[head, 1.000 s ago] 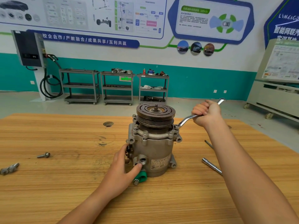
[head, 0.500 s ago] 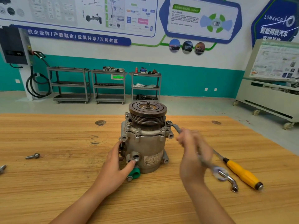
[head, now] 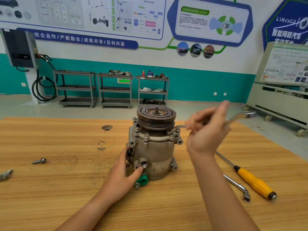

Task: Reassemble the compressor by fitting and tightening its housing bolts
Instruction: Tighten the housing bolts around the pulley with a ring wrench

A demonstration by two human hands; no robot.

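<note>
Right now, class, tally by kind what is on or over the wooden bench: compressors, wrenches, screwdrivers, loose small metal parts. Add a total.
Compressor: 1
Wrenches: 2, the offset wrench in the right hand and the L-shaped wrench lying on the bench
Screwdriver, yellow-handled: 1
Loose small metal parts: 2, a bolt and a piece at the left edge
Total: 6

One wide-angle camera, worn on the person's head, looked forward and down from the near edge of the wooden table (head: 58,189), close above the compressor (head: 155,154) at centre frame; the far teal wall (head: 200,84) and shelf carts (head: 115,88) filled the upper part.
</note>
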